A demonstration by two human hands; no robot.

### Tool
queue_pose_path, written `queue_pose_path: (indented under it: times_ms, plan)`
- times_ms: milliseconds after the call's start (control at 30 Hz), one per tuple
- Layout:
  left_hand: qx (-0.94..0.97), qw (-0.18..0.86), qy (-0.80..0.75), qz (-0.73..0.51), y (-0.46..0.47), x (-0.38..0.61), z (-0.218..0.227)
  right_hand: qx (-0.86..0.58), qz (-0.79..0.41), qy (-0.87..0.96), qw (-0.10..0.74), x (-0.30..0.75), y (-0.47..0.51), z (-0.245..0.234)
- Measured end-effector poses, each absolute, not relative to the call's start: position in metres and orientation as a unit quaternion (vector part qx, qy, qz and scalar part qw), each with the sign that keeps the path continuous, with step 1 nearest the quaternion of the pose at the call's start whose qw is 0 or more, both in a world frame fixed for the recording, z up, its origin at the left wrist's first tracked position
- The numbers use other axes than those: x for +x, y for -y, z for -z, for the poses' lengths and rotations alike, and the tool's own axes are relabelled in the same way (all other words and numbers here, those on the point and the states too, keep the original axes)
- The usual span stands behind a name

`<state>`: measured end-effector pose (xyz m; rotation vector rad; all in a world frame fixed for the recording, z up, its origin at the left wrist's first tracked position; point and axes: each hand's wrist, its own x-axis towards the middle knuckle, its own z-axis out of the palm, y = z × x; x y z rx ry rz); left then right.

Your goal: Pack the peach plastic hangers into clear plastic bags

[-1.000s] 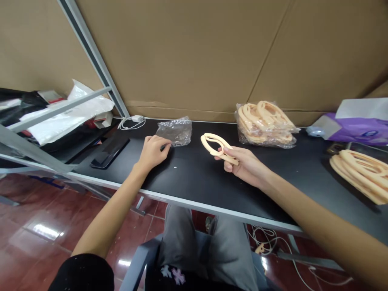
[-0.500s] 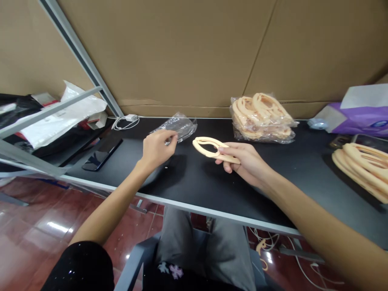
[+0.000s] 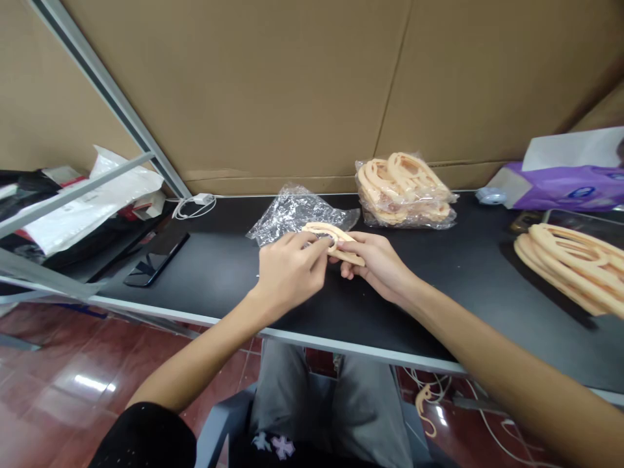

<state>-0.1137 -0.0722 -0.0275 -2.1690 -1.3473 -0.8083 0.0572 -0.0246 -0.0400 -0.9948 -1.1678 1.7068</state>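
My left hand (image 3: 287, 273) hides part of the beige ring (image 3: 325, 235); the ring stack (image 3: 570, 263) is cut off, far right of my grip.

Left hand (image 3: 287, 270) lifted off the black table (image 3: 219, 273), clear plastic bag (image 3: 297, 214) pinched and carried right; now meeting right hand (image 3: 375, 260) at the beige looped piece (image 3: 325, 232).

Small packing workshop: my black bench (image 3: 468, 260) against cardboard wall (image 3: 292, 84), metal racking (image 3: 73, 188) beside me, bagged rubber parts (image 3: 402, 192), loose stack (image 3: 570, 263), plastic bags (image 3: 297, 214), red tiled floor (image 3: 58, 383).
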Motion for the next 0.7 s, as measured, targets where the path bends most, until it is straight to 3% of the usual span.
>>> queue_pose_path:
  times_ms: [200, 367, 500, 567, 700]
  plan:
    - [-0.808, 0.184, 0.458, 0.322, 0.084, -0.097, 0.036, -0.357, -0.696, 0.429, 0.452, 0.054, 0.025, 0.047]
    - [-0.811, 0.039, 0.428, 0.398, 0.076, -0.117, 0.034, -0.373, -0.656, 0.433, 0.493, 0.054, 0.022, 0.051]
    - [-0.709, -0.059, 0.534, 0.457, 0.051, -0.15, 0.032, -0.36, -0.617, 0.463, 0.525, 0.055, 0.021, 0.053]
    - [-0.648, -0.201, 0.565, 0.469, 0.038, -0.159, 0.032, -0.374, -0.531, 0.528, 0.547, 0.056, 0.023, 0.055]
    - [-0.6, -0.452, 0.498, 0.433, 0.031, -0.158, 0.035, -0.354, -0.214, 0.721, 0.556, 0.06, 0.031, 0.06]
